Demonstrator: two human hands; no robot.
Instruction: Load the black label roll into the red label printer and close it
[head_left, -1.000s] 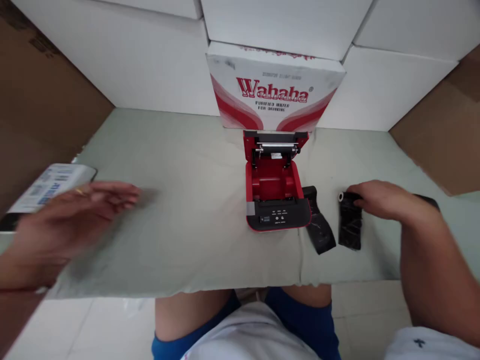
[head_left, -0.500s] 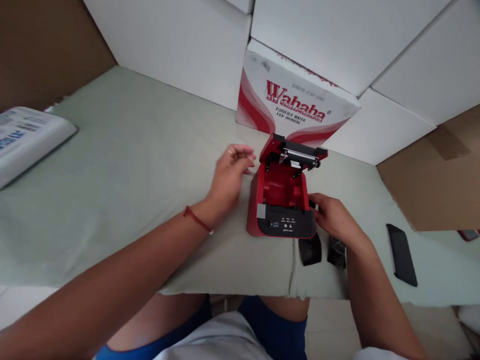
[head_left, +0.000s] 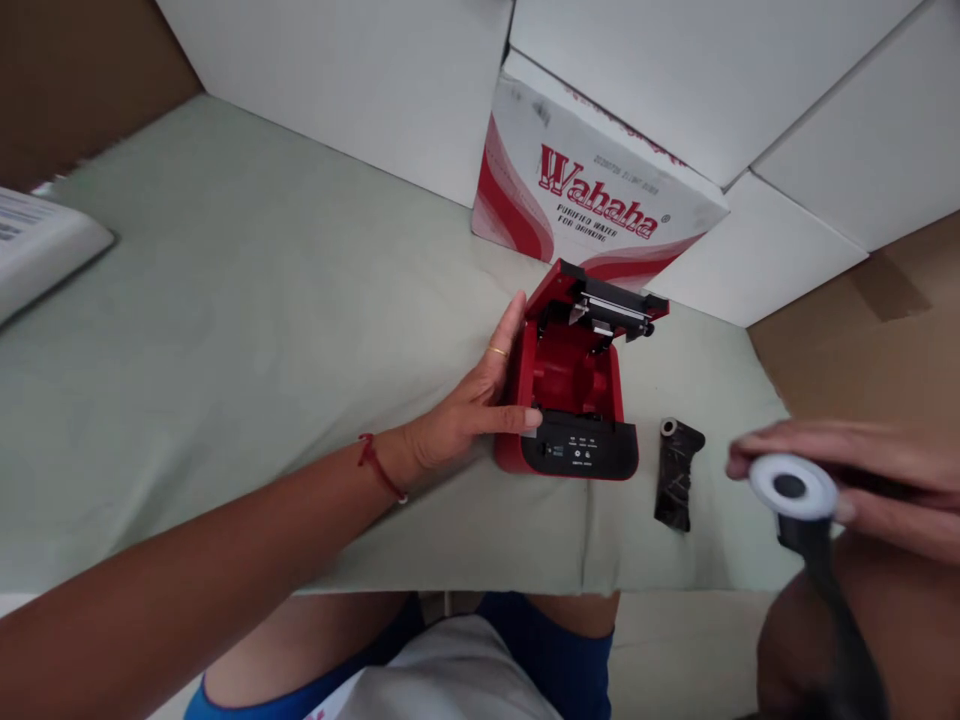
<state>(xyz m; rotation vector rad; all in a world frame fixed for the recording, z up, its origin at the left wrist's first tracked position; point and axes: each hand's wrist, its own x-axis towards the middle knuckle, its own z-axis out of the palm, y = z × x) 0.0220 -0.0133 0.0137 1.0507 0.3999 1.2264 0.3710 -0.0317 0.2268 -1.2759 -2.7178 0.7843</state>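
The red and black label printer (head_left: 577,450) stands on the cloth with its lid raised and its red inner bay bare. My left hand (head_left: 484,405) grips its left side, fingers along the wall and thumb on the front top corner by a small grey patch. Over at the right edge, my right hand (head_left: 892,475), partly blurred, pinches a roll (head_left: 793,488) with a white ring-shaped end and a dark centre. A black strip hangs from this roll. Between the printer and my right hand lies a crumpled black ribbon roll (head_left: 677,480), its pale core end facing up.
A Wahaha water carton (head_left: 592,190) stands right behind the printer, against white boxes (head_left: 637,70). At far left is a white package (head_left: 49,250). Brown cardboard (head_left: 877,340) borders the right side. The green cloth (head_left: 262,330) ends at the near edge, above my lap.
My left hand has come down onto the printer's side. My right hand has moved from beside the printer to the far right, lifting a roll with its black strip.
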